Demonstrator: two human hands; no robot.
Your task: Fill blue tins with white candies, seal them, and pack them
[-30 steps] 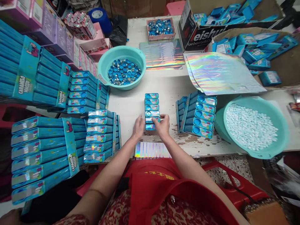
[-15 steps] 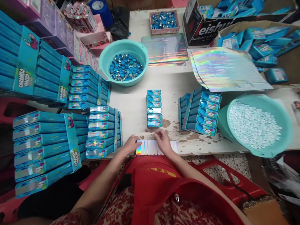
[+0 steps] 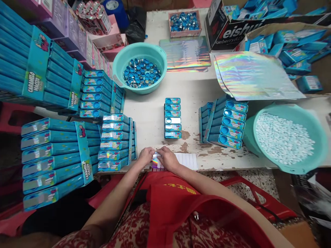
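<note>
A narrow sheet of shiny holographic sticker strips lies at the table's front edge. My left hand pinches its left top edge between thumb and forefinger. Close beside it, my right hand is closed too, its fingertips at the same end of the sheet; whether a single strip is lifted there is too small to tell. Just beyond the hands stands a short row of blue candy tins, their printed tops facing me. One tin top in the row shines white with glare.
Banded stacks of blue tins stand left and right. A turquoise basin holds small blue caps; another turquoise basin holds white candies. Holographic sheets overhang an open carton at the right. A pink box of caps sits behind.
My right hand has moved left along the sticker sheet, from its middle to its left end, and now meets my left hand. The view has shifted slightly.
</note>
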